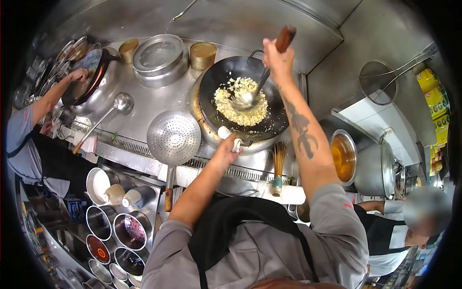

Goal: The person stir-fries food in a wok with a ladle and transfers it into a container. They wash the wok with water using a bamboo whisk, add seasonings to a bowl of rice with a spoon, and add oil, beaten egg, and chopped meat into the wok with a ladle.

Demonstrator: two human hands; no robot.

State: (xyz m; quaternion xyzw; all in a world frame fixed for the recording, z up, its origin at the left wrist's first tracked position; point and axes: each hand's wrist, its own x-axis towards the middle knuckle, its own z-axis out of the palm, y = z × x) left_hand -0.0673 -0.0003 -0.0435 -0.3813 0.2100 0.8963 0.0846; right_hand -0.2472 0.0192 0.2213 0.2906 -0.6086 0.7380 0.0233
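My right hand [279, 60] is closed round the wooden handle [285, 38] of a ladle, whose bowl [247, 99] is blurred among the food in a black wok [209, 89]. That food, pale yellow-white grains [250, 117], looks like egg fried rice, with loose bits scattered up the wok's side. Folded white cloth [224, 132] covers the near rim of the wok by its loop handle [245, 143]. There my left hand [227, 150] grips the cloth against the rim; the fingertips are partly hidden. The wok sits on a burner ring, its far loop handle [255, 54] pointing away from me.
A perforated skimmer [173, 137] lies left of the wok, and a bamboo brush [278, 166] to its near right. Behind stand a lidded steel pot [160, 60] and a tin [202, 55]. Several seasoning pots [130, 231] fill the lower left. A co-worker's hand [79, 74] is at another wok [98, 72].
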